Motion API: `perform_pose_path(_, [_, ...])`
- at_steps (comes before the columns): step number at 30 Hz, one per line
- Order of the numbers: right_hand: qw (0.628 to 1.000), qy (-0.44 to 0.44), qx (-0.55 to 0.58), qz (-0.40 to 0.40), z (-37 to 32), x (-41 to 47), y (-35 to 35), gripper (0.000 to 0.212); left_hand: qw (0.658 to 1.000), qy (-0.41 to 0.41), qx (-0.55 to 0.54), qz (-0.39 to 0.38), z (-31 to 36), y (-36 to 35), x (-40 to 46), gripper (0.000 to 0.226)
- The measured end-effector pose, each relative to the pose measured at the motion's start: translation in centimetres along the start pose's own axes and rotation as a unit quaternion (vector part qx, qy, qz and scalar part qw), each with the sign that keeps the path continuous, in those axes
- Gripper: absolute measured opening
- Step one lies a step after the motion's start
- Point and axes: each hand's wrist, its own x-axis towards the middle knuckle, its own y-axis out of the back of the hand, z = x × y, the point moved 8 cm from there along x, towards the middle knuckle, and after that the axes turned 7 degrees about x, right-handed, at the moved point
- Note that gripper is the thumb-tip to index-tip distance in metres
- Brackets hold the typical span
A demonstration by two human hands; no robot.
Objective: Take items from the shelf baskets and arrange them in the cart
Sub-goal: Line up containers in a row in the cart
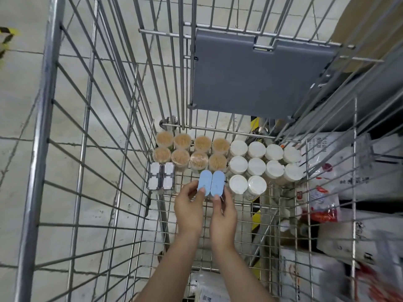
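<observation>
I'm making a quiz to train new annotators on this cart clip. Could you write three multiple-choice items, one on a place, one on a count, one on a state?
1. Where do the two blue-lidded containers sit?
A. On the grey flap
B. On the cart floor in front of the tan-topped jars
C. On the concrete floor outside the cart

2. How many white-lidded jars are in the cart?
A. Four
B. Seven
C. Ten

3. What are the hands doing?
A. Each holds a blue-lidded container
B. Both hang idle
C. Both grip the cart's rim

Key: 1 B, they stand just before the tan-topped jars. 2 C, rows of four, four and two. 3 A, left hand and right hand each curl round one.
</observation>
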Motion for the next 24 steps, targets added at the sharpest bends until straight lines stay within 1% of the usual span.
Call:
perform_pose_path(4, [1.000,0.003,-0.020,0.000,0.0,0.1,0.2,0.035,1.000,0.001,-0.017,0.013,-0.6,-0.2,-0.1,0.020])
perform_pose_path(10, [0.999,-0.018,-0.051,-0.007,0.0,0.2,0.5,0.026,1.000,0.004,-0.016,-0.018,-0.1,-1.0,0.2,0.021])
perform_pose_path(11, [0.998,-0.030,-0.053,-0.002,0.1,0.2,0.6,0.024,1.000,0.003,-0.009,-0.027,0.0,-1.0,0.1,0.023])
perform_pose_path(14, [0.996,-0.072,-0.057,0.009,0.6,-0.3,1.1,0.031,0.999,0.012,0.018,-0.049,-0.2,-0.3,-0.7,0.026])
perform_pose_path(18, [0.990,-0.109,-0.093,-0.003,0.4,-2.1,2.5,0.028,0.995,0.053,0.060,-0.056,-1.6,1.9,-3.0,0.032])
perform_pose_path(21, [0.986,-0.118,-0.115,-0.022,-0.5,-4.3,3.8,0.029,0.988,0.059,0.117,-0.083,-2.1,4.1,-5.7,0.031])
perform_pose_path(24, [0.985,-0.093,-0.131,-0.061,-2.9,-7.7,5.1,0.020,0.980,0.047,0.147,-0.122,-1.5,6.6,-9.3,0.029])
